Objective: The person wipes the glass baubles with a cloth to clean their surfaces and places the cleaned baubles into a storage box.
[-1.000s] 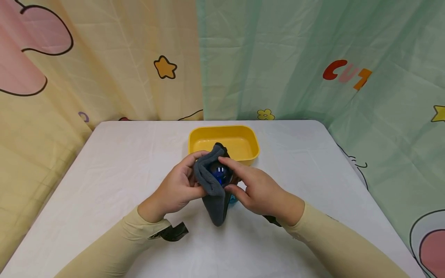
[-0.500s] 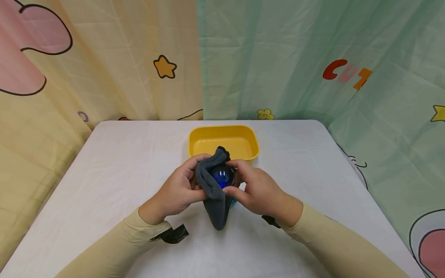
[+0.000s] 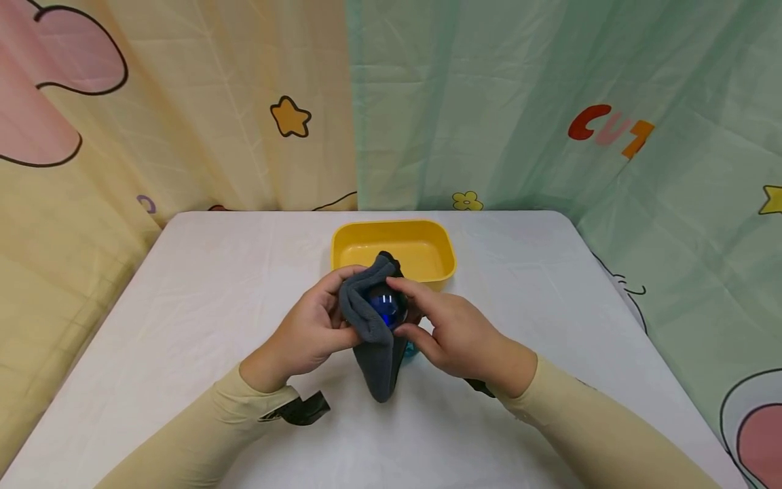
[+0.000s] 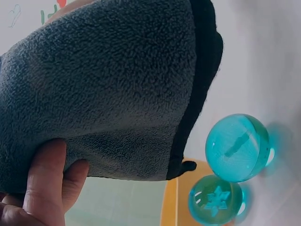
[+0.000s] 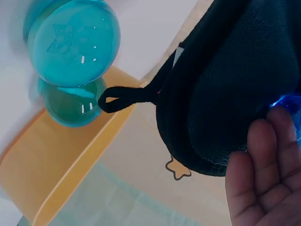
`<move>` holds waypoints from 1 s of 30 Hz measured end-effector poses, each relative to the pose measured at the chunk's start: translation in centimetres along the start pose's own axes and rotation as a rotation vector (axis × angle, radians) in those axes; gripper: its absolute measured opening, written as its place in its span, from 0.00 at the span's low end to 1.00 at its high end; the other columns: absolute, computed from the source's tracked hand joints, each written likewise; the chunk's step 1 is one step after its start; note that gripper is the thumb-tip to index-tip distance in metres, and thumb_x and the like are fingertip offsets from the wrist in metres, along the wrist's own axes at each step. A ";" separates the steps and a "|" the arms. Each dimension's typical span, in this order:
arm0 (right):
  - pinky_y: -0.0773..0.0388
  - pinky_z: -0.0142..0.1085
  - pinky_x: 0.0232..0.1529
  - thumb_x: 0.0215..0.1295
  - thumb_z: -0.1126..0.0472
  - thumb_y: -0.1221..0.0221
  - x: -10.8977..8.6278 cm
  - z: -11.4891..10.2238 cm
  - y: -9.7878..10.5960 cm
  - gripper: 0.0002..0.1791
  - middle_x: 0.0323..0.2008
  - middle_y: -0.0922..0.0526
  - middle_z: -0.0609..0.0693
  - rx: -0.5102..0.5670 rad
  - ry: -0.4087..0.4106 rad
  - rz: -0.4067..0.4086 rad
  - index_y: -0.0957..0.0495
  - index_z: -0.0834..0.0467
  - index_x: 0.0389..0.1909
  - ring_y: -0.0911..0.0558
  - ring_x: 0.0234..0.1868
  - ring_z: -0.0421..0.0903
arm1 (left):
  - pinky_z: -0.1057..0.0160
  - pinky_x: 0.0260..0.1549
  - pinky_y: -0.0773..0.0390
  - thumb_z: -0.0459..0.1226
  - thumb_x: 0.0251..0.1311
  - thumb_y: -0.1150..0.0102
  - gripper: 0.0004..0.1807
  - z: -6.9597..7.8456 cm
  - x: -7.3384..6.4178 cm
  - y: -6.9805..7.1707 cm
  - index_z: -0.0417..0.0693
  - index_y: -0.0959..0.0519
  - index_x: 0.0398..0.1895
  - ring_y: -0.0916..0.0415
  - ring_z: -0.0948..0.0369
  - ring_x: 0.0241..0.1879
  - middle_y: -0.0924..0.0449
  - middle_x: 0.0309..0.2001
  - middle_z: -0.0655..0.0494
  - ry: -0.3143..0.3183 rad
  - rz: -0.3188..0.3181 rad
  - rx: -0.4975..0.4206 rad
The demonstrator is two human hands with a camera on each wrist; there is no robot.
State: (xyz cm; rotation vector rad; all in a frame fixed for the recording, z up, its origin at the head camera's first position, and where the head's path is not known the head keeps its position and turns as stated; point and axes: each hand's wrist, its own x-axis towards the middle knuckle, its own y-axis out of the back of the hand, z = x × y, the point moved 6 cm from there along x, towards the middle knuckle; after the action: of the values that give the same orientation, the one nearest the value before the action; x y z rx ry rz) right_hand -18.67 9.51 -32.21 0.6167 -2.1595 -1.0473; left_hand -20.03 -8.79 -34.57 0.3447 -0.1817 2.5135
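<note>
A grey cloth [image 3: 375, 363] hangs lengthwise, its tip toward the person. The left hand [image 3: 305, 329] pinches its left side; the right hand [image 3: 458, 334], nearer the blue ball [image 3: 388, 308], grips that against the cloth, between both hands. Beyond, two teal balls [image 4: 237, 147] sit near a yellow tub [image 3: 412, 252].

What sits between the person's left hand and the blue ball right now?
A fold of the gray towel lies between the left hand and the blue ball; the head view shows it.
</note>
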 end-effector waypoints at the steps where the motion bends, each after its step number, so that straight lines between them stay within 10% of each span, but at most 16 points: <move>1: 0.18 0.29 0.35 0.69 0.60 0.31 0.0 0.0 0.0 0.38 0.39 0.13 0.48 -0.008 -0.012 0.005 0.37 0.64 0.74 0.19 0.33 0.38 | 0.64 0.57 0.15 0.19 0.61 0.35 0.41 0.0 0.0 0.0 0.33 0.42 0.76 0.18 0.61 0.59 0.29 0.69 0.31 0.003 -0.002 -0.002; 11: 0.21 0.29 0.29 0.66 0.58 0.28 -0.2 0.8 -0.3 0.30 0.32 0.15 0.47 0.082 -0.129 0.047 0.30 0.63 0.63 0.24 0.28 0.35 | 0.63 0.56 0.14 0.19 0.60 0.35 0.41 -0.3 -0.1 -0.4 0.33 0.41 0.75 0.17 0.60 0.58 0.29 0.69 0.29 0.011 -0.017 0.009; 21: 0.14 0.35 0.52 0.71 0.64 0.34 -0.1 0.3 -0.3 0.43 0.59 0.15 0.51 0.048 0.024 -0.059 0.43 0.56 0.83 0.15 0.47 0.41 | 0.64 0.58 0.15 0.21 0.61 0.33 0.41 -0.1 0.0 0.0 0.34 0.41 0.76 0.19 0.62 0.60 0.28 0.69 0.34 0.018 0.007 0.007; 30: 0.21 0.29 0.29 0.66 0.58 0.28 -0.2 0.6 -0.2 0.37 0.39 0.13 0.49 0.016 -0.068 0.009 0.33 0.62 0.71 0.19 0.34 0.39 | 0.64 0.58 0.15 0.21 0.62 0.34 0.40 -0.3 0.0 -0.2 0.34 0.40 0.76 0.18 0.61 0.59 0.29 0.70 0.30 0.019 -0.005 0.025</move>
State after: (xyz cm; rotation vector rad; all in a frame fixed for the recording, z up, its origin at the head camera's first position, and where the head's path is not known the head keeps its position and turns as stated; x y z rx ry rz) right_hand -19.00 9.83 -32.71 0.5862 -2.2288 -1.0613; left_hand -20.01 -8.57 -34.82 0.3307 -0.1413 2.5148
